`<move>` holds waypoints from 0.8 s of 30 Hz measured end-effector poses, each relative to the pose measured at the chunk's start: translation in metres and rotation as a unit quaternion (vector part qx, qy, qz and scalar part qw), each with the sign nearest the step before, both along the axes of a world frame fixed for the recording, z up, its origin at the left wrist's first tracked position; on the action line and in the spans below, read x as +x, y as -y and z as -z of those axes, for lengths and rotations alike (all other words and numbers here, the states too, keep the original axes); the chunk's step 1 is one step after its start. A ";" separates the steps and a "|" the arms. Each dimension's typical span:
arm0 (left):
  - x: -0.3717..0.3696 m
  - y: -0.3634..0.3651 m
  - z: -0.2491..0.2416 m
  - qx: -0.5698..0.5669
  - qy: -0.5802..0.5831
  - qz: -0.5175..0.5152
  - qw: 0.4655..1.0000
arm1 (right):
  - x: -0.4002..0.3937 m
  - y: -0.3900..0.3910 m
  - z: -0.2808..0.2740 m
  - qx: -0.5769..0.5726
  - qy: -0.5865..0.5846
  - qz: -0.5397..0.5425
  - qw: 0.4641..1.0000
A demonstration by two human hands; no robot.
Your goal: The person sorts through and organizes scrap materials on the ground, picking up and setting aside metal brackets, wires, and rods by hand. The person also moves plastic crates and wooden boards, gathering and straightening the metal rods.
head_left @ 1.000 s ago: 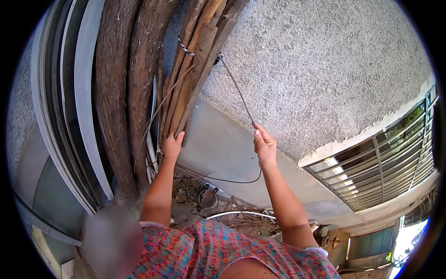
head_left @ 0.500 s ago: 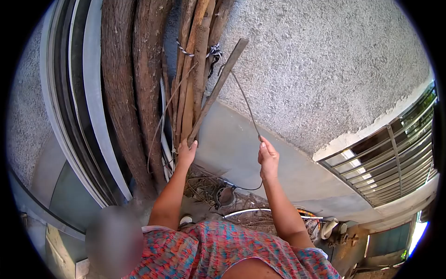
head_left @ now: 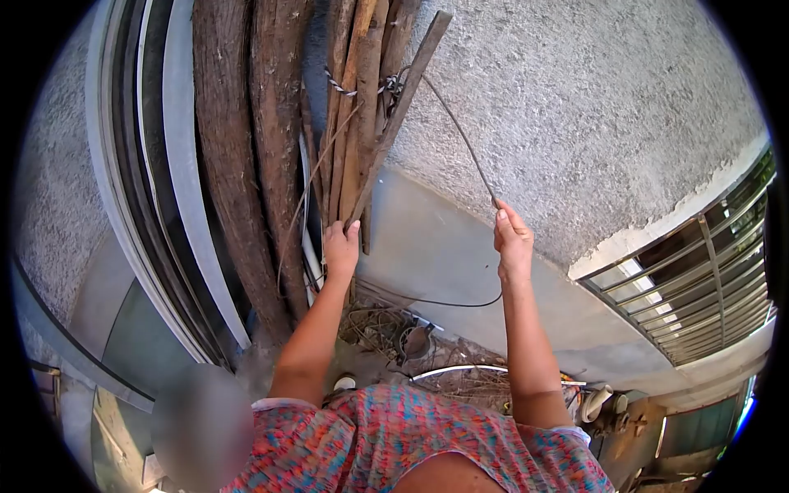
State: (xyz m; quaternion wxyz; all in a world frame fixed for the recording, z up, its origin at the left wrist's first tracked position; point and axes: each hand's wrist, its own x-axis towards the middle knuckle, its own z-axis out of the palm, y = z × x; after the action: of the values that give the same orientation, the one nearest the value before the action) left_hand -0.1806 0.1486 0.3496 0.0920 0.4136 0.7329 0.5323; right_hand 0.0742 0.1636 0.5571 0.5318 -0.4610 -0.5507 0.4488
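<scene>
Left hand [head_left: 341, 249] closed at the near end of the slat [head_left: 400, 112], right of the sticks [head_left: 371, 62]; right hand [head_left: 514, 244] pinching the wire [head_left: 471, 145], farther right. Wire probably light, springy, best pinched; slat probably stiff, best gripped mid-length.

We are seeing mottled red, blue and orange on the blouse [head_left: 370, 423], dark grey on the wire [head_left: 473, 154] and grey-brown on the slat [head_left: 400, 117]. We are also noticing reddish-brown trunks [head_left: 278, 123], a black-and-white striped rope [head_left: 339, 85], a white pipe [head_left: 460, 369], and a wall [head_left: 575, 123] speckled grey above, plain grey below.
</scene>
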 end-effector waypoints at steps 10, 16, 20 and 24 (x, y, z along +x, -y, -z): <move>-0.001 -0.016 0.015 0.050 -0.035 -0.036 0.997 | -0.020 -0.025 -0.012 0.017 0.049 -0.029 0.998; 0.007 0.006 0.006 0.045 -0.074 -0.018 0.996 | 0.009 -0.036 0.003 -0.003 0.018 -0.033 0.999; 0.025 0.013 -0.003 0.029 -0.038 0.024 0.999 | 0.024 -0.035 -0.004 -0.010 0.033 0.007 0.999; 0.045 0.003 -0.002 0.023 0.015 -0.016 1.000 | 0.010 -0.024 -0.025 0.024 0.096 0.015 0.995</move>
State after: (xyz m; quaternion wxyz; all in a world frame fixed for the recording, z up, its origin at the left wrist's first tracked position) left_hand -0.1354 0.1457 0.3516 0.0851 0.3960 0.7257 0.5562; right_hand 0.0841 0.1876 0.5823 0.4945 -0.4972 -0.6025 0.3811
